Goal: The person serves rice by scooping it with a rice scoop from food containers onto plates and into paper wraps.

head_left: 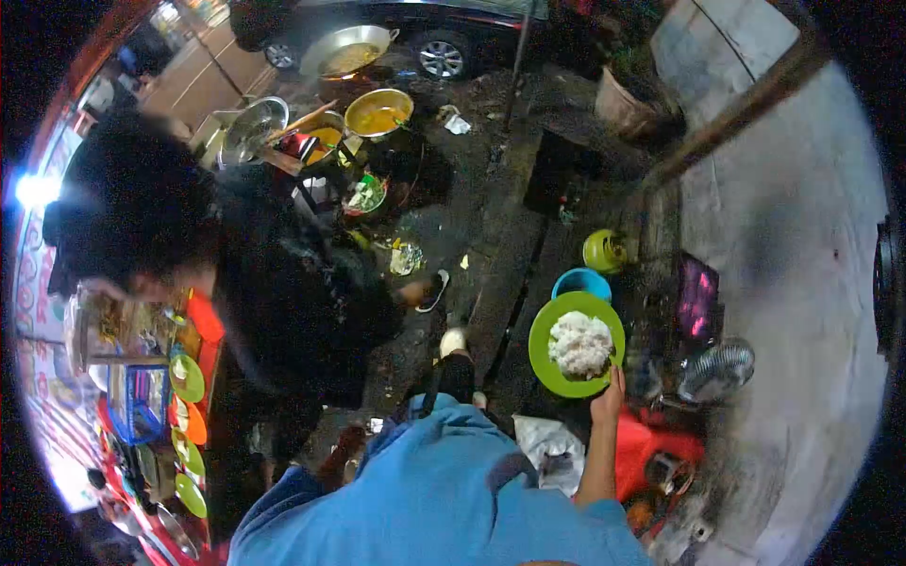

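Note:
A green plate (pixel 542 351) with a mound of white rice (pixel 580 345) is held at its lower right edge by my right hand (pixel 610 397), whose fingers close on the rim. Just beyond the plate, a light blue round container (pixel 582 280) is partly covered by it. My left hand (pixel 347 447) hangs low beside my blue shirt, in dim light; its fingers are too dark to make out.
A person in dark clothes (pixel 293 274) stands close on the left, by a counter with green plates (pixel 188 378) and a blue basket (pixel 138 406). Pans (pixel 378 112) stand ahead. To the right are a green gas cylinder (pixel 604 252), a fan (pixel 717 371) and a red cloth (pixel 642 448).

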`<action>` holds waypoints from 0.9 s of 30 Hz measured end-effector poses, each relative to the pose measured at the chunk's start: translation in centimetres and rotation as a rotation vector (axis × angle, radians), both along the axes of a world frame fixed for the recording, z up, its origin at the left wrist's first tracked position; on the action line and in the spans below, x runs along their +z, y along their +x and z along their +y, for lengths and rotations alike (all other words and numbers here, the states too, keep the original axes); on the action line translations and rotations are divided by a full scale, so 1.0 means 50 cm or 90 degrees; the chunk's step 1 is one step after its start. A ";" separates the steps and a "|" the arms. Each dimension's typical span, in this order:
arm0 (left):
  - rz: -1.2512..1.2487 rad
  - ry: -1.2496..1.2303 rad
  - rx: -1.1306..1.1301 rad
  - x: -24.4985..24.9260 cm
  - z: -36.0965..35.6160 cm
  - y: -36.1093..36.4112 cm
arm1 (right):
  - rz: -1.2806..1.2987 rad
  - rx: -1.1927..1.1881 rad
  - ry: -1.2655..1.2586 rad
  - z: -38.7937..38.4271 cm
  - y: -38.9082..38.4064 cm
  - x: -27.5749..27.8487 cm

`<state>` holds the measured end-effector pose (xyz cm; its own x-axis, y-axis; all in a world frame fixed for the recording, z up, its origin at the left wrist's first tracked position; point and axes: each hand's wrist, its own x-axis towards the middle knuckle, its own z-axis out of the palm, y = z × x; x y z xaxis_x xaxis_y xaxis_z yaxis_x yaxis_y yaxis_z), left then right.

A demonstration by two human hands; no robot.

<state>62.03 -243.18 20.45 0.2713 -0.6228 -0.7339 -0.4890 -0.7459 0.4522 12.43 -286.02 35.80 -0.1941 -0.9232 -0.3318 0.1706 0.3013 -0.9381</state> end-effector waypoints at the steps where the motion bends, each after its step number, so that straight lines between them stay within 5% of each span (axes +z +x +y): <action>1: 0.009 0.018 0.050 -0.001 -0.035 -0.026 | 0.059 0.064 -0.040 -0.040 -0.008 -0.030; 4: 0.005 0.027 0.116 -0.042 -0.165 -0.047 | -0.210 -0.071 0.121 -0.239 0.162 0.117; 8: -0.015 0.008 0.136 -0.085 -0.381 -0.037 | -0.256 0.103 0.071 -0.419 0.239 0.087; 12: -0.061 -0.071 0.085 -0.106 -0.652 0.021 | -0.258 0.102 0.139 -0.560 0.318 0.126; 15: -0.022 -0.271 0.111 0.160 -1.018 0.153 | -0.257 0.090 0.177 -0.649 0.335 0.070; 16: -0.019 -0.208 0.115 0.246 -1.111 0.193 | -0.220 0.017 0.219 -0.661 0.347 0.055; 18: 0.048 -0.398 0.186 0.274 -1.280 0.260 | -0.232 0.052 0.219 -0.735 0.360 0.016; 21: 0.019 -0.396 0.207 0.317 -1.494 0.352 | -0.266 0.042 0.208 -0.886 0.388 -0.076; 25: -0.068 -0.405 0.306 0.149 -1.613 0.401 | -0.213 0.055 0.228 -1.127 0.454 -0.110; 26: -0.074 -0.268 0.282 0.105 -1.623 0.407 | -0.065 0.250 0.101 -1.186 0.486 -0.086; 27: -0.075 -0.169 0.201 0.046 -1.623 0.409 | -0.134 0.209 0.133 -1.264 0.541 -0.048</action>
